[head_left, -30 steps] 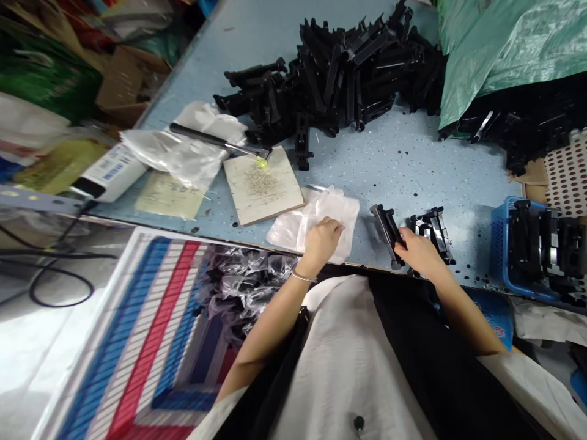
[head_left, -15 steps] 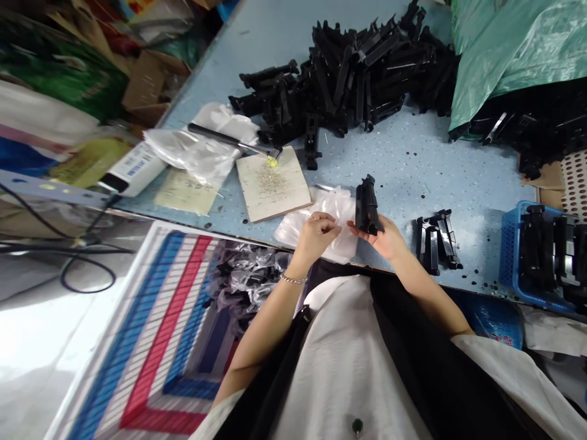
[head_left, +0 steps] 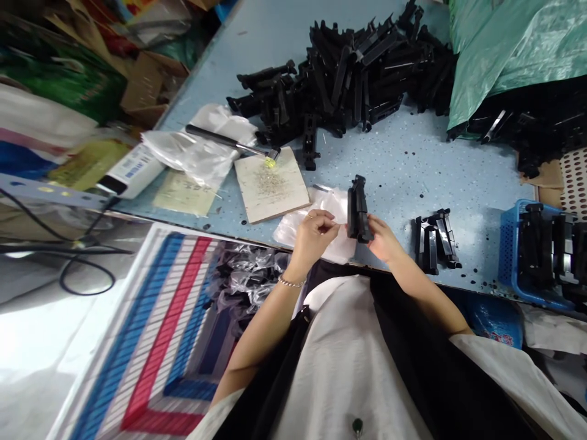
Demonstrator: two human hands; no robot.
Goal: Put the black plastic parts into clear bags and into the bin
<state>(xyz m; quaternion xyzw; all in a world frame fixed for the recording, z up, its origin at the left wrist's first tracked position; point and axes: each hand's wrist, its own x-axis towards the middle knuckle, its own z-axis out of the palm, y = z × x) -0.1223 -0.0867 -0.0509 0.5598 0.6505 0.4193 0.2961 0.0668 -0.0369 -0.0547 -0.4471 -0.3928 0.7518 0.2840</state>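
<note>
So the person has one black part point(head_left: 358, 211) up just right of the middle of the frame, standing roughly upright and leaning a bit. The right hand point(head_left: 384, 239) has it by its lower end, fingers closed in on it. The left hand point(head_left: 316, 235) is narrow, thumb and fingertips pinched together over the white plastic bags point(head_left: 293, 224); honestly can't tell if there's a bit of film in that pinch.

What could go wrong? The part looks held low, with the top end free, so a loose grip could let it tip or twist. Its ends look knobbly too, and that thin plastic would probably snag or rip if they got dragged across it. And if the pinch is on film, it could easily be on two layers at once, since the bags lie bunched together.

The bags also sit right at the near edge of the tabletop point(head_left: 468, 177), so a careless elbow could sweep some off toward the striped container point(head_left: 151, 342) at lower left. The loose black parts point(head_left: 447, 238) right of center are well apart from the hands, and the big pile point(head_left: 339, 73) up top is out of the way too.
</note>
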